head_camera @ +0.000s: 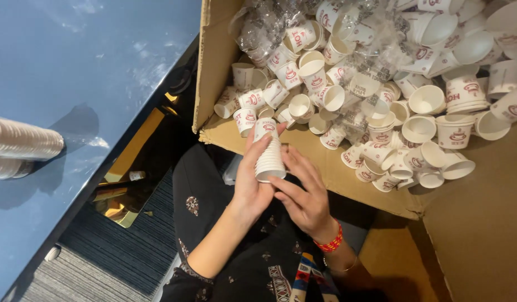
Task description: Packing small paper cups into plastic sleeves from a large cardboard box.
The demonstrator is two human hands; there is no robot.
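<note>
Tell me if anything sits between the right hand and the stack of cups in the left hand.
Nothing visible does. The left hand grips the stack of cups, and the right hand is right beside it, fingers at the stack's open end.

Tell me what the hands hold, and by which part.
The left hand holds a stack of cups by its side; the right hand touches its open end with the fingers.

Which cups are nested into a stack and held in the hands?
The stack between the left hand and right hand; the cups in the box lie loose.
</note>
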